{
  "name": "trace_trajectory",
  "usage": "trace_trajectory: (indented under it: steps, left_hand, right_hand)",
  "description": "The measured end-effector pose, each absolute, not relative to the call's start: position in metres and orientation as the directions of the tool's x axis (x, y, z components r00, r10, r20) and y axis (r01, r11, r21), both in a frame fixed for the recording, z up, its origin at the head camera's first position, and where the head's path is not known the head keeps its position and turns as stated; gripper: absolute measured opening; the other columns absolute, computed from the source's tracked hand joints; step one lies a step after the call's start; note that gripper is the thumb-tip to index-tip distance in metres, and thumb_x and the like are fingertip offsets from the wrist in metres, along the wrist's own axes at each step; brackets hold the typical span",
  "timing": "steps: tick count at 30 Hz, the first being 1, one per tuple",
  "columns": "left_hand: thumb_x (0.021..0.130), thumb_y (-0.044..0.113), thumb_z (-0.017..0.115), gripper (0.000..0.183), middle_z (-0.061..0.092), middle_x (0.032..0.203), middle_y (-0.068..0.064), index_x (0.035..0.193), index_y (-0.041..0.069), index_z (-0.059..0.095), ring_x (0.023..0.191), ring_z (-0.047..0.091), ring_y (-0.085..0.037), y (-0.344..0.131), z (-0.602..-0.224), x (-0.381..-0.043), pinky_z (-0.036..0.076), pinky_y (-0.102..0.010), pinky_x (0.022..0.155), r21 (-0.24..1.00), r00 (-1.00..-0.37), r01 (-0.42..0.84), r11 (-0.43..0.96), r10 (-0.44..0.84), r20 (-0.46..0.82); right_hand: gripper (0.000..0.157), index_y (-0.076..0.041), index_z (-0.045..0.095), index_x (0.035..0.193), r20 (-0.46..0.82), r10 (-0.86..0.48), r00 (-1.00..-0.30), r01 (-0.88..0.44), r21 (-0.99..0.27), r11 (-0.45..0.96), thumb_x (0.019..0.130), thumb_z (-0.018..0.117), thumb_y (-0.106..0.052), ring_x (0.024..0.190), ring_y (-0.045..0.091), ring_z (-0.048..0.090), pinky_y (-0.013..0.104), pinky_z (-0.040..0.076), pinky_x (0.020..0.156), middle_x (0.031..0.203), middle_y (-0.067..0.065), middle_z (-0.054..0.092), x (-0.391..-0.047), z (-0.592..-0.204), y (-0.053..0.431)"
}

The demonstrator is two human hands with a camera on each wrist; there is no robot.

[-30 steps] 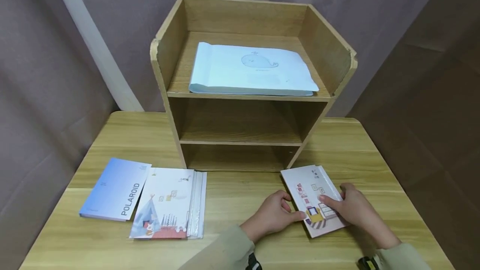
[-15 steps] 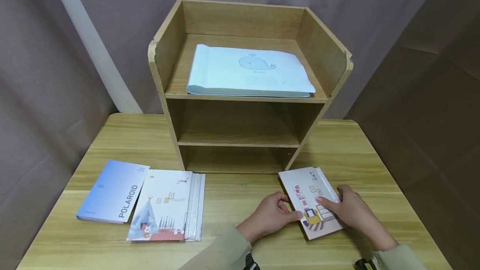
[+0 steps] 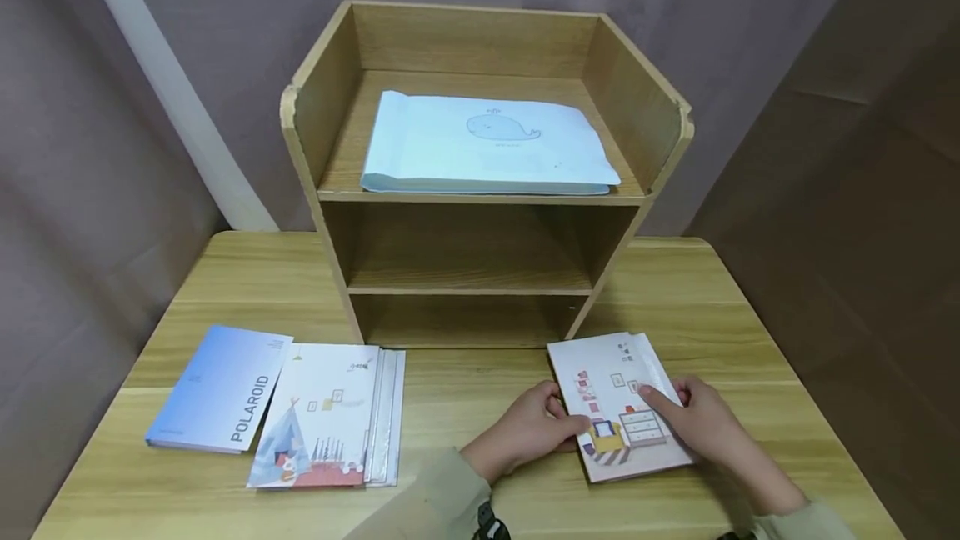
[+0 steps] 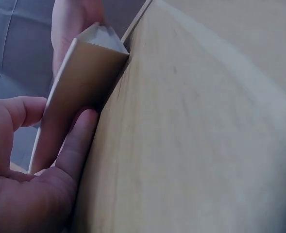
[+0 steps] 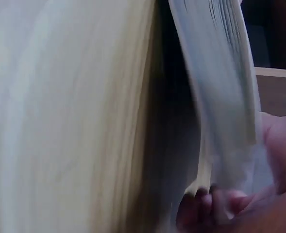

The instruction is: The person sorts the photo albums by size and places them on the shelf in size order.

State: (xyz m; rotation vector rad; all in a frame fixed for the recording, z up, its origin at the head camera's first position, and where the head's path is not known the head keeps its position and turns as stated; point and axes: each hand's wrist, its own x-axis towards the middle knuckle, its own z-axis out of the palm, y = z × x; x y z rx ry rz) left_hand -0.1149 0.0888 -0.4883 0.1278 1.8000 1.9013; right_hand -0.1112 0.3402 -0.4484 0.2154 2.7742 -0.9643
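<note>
A small photo album (image 3: pixel 611 382) with a furniture drawing on its pale cover is held between both hands at the right of the table. My left hand (image 3: pixel 525 427) pinches its left edge, thumb on the cover and fingers underneath, as the left wrist view shows. With its thumb on the cover and fingers beneath, my right hand (image 3: pixel 701 423) grips the right edge. In the right wrist view the album's page edges (image 5: pixel 225 73) tilt up off the table. On the left lie a blue album (image 3: pixel 221 386) marked POLAROID and a tent-pattern album (image 3: pixel 318 415) on others.
Behind the hands stands a wooden shelf unit (image 3: pixel 472 292) with two lower compartments. Its top tier carries a large white book (image 3: pixel 442 148) with a whale drawing. Curtains enclose the table (image 3: pixel 480 407) at the back and sides.
The album in my hands has turned slightly, its near end swinging left, and my left hand has moved a little with it. The head view has shifted slightly. Both hands keep their hold.
</note>
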Motion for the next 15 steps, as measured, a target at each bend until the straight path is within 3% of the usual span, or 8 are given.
trace_trajectory:
  steps: [8,15]
  left_hand:
    - [0.087,0.009,0.071,0.021,0.053,0.089,-0.012,0.101,0.007,0.056,0.077,0.067,-0.018,0.084,-0.493,-0.114,0.058,-0.029,0.064,0.956,-0.865,-0.293,-0.018,0.43,-0.258]
    - [0.093,0.014,0.066,0.027,0.056,0.095,-0.008,0.115,0.008,0.053,0.083,0.065,-0.015,0.073,-0.482,-0.109,0.057,-0.029,0.071,0.959,-0.822,-0.283,0.032,0.508,-0.259]
  right_hand:
    - [0.076,0.01,0.032,0.132,-0.27,0.088,-0.959,0.279,-0.841,0.463,0.09,0.067,-0.043,0.066,0.028,0.068,0.04,0.058,0.055,0.091,0.015,0.067,-0.107,-0.45,0.33]
    - [0.076,0.007,0.029,0.137,-0.283,0.085,-0.955,0.295,-0.882,0.367,0.09,0.069,-0.036,0.068,0.031,0.069,0.046,0.058,0.056,0.091,0.017,0.066,-0.104,-0.448,0.325]
